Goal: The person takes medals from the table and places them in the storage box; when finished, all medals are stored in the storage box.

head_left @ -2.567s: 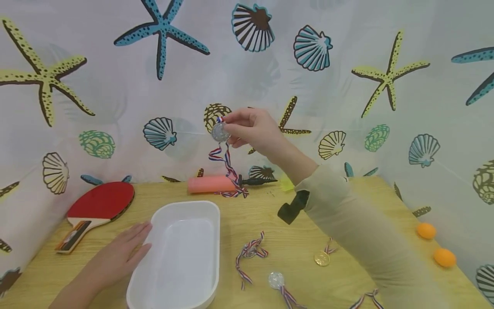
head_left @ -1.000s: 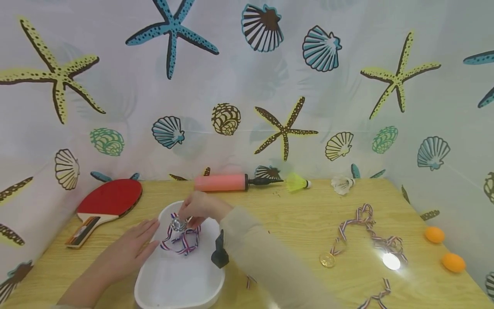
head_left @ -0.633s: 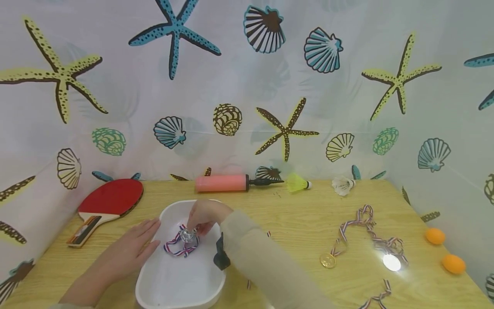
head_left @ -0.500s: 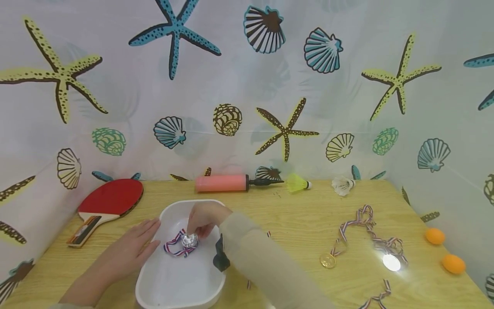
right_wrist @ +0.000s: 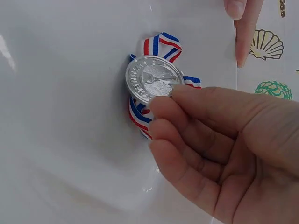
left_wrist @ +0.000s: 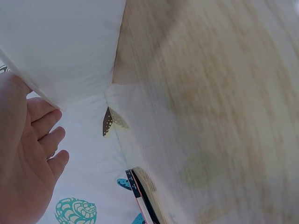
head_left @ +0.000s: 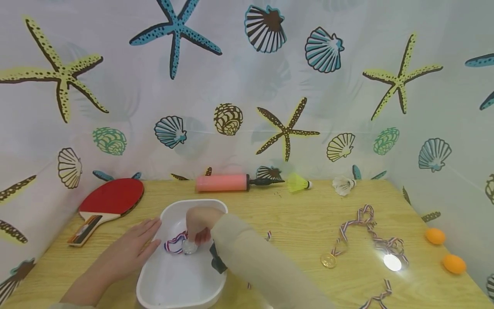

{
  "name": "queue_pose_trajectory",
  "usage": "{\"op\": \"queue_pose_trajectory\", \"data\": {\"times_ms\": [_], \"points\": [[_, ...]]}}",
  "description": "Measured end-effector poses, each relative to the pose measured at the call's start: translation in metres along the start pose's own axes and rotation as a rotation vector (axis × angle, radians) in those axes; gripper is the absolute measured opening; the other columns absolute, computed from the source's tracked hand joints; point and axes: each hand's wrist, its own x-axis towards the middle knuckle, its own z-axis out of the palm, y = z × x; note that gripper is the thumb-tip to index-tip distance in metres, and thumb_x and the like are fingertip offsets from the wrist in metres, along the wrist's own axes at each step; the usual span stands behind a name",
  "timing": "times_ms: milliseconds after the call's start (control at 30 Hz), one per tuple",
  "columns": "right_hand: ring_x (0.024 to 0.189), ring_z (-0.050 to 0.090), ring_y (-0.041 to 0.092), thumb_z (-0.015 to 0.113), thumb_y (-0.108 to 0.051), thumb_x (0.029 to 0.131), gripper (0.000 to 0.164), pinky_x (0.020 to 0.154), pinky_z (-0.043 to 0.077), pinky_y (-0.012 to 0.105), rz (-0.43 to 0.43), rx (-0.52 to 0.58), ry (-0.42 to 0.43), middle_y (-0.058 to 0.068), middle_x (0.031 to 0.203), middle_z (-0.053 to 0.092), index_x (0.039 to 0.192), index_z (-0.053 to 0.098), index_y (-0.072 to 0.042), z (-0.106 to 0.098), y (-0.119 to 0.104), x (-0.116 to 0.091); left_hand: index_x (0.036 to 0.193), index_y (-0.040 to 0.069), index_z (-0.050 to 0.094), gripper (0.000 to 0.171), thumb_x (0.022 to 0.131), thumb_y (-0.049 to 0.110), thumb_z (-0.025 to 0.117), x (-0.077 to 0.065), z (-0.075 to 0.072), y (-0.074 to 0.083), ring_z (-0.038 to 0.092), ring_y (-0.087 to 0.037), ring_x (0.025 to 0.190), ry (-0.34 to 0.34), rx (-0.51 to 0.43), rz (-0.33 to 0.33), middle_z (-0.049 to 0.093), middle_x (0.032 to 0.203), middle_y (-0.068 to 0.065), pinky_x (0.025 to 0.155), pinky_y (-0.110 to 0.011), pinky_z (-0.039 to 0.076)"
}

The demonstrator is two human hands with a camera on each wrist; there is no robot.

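1. Right hand (head_left: 198, 225): left of centre in the head view, reaching down inside the tub (head_left: 175, 281). Thumb and forefinger pinch the edge of a silver medal (right_wrist: 152, 74); the other fingers are curled.
2. Medal: inside the tub, upper half of the tub as seen in the head view. In the right wrist view it sits above centre, face showing, over its striped ribbon (right_wrist: 138, 114).
3. Left hand (head_left: 129, 249): lower left of the head view, at the tub's left rim, fingers extended, gripping nothing.
4. Bat (head_left: 112, 197): red, left of frame, handle toward the lower left.
5. Pump (head_left: 221, 183): pink, lying above the tub, nozzle pointing right.
6. Yellow shuttlecock (head_left: 297, 183) just right of the nozzle; white shuttlecock (head_left: 341, 185) further right.
7. Gold medal (head_left: 328, 260): lower right of frame, on the table (head_left: 301, 223). To its right, a disc (head_left: 392, 262) whitened by glare, details unreadable.
8. Two orange balls, upper ball (head_left: 435, 236) and lower ball (head_left: 454, 264), near the right edge of the table.
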Motion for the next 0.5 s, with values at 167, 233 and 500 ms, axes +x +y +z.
{"op": "queue_pose_trajectory", "data": {"times_ms": [167, 233, 500], "points": [[0.050, 0.053, 0.016, 0.067, -0.005, 0.082, 0.010, 0.049, 0.048, 0.024, 0.013, 0.006, 0.068, 0.007, 0.064, 0.063, 0.072, 0.066, -0.002, 0.001, 0.001, 0.008, 0.135, -0.003, 0.041, 0.056, 0.092, 0.030, 0.054, 0.000, 0.000, 0.000, 0.032, -0.043, 0.126, 0.013, 0.006, 0.013, 0.039, 0.138, -0.021, 0.099, -0.057, 0.029], [0.049, 0.052, 0.016, 0.066, -0.004, 0.082, 0.012, 0.045, 0.045, 0.023, 0.026, 0.024, 0.098, 0.007, 0.063, 0.063, 0.070, 0.065, -0.002, 0.001, 0.002, 0.011, 0.135, -0.003, 0.042, 0.055, 0.092, 0.029, 0.054, 0.000, 0.000, 0.000, 0.032, -0.043, 0.126, 0.021, 0.010, 0.019, 0.039, 0.138, -0.022, 0.099, -0.057, 0.029], [0.052, 0.057, 0.017, 0.067, -0.004, 0.081, 0.010, 0.041, 0.043, 0.022, 0.080, 0.083, 0.204, 0.009, 0.067, 0.066, 0.071, 0.065, -0.002, 0.002, 0.002, 0.013, 0.136, -0.003, 0.041, 0.056, 0.093, 0.031, 0.053, -0.001, 0.000, 0.000, 0.031, -0.043, 0.127, 0.014, 0.008, 0.008, 0.039, 0.139, -0.021, 0.099, -0.057, 0.029]]}}
